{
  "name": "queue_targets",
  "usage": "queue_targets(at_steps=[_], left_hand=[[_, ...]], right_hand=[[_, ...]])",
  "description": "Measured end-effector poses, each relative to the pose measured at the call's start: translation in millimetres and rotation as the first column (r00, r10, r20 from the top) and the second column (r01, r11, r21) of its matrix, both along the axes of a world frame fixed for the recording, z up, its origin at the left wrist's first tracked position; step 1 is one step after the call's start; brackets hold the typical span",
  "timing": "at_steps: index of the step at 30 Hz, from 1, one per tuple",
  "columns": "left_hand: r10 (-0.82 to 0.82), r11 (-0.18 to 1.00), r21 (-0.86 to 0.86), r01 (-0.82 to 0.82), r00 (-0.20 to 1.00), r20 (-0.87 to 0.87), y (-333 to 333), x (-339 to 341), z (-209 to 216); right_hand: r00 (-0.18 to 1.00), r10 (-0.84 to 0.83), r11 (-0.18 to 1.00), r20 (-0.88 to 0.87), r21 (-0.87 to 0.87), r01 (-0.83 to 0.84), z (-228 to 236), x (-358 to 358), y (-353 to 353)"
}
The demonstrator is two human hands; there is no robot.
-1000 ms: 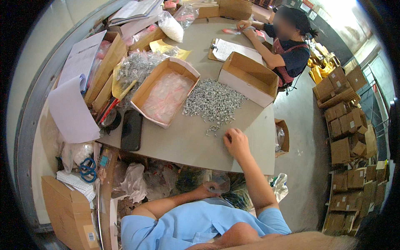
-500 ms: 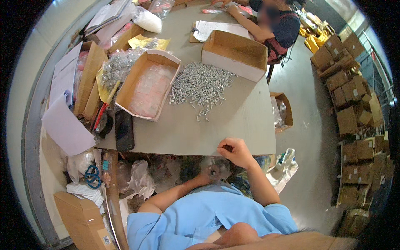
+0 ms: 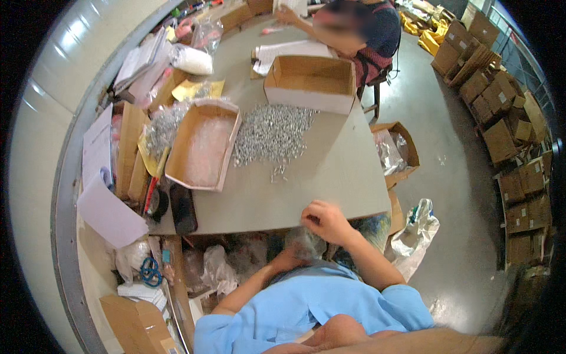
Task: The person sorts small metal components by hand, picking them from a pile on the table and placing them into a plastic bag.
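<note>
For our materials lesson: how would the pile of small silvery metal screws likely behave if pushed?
Pushed, the small silvery metal screws would probably scatter, since they lie loose. Their metallic shine suggests weight for their size.

The right hand [image 3: 326, 222] is hiding its palm. Left of it, the left hand [image 3: 289, 258] is showing blurred against a clear bag [image 3: 305, 239]. Beyond both hands, metal screws [image 3: 274, 133] are lying too small to tell apart.
</note>
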State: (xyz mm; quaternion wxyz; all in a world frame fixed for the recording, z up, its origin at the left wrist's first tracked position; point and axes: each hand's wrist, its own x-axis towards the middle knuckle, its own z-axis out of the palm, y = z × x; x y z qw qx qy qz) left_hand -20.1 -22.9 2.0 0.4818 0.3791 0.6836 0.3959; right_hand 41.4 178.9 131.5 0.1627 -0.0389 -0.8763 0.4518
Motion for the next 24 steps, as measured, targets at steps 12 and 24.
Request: queue_targets(at_steps=[12,24], left_hand=[[-0.085,0.993,0.117,0.033,0.878,0.471,-24.1,-50.6,138.3],[0.231,0.836,0.516,-0.188,0.973,-0.019,12.2,-38.5,156.5]], right_hand=[[0.86,0.501,0.837,-0.093,0.305,-0.455,51.0,0.0,-48.6],[0.978,0.196,0.981,-0.076,0.021,-0.195,60.9,14.7,-15.9]])
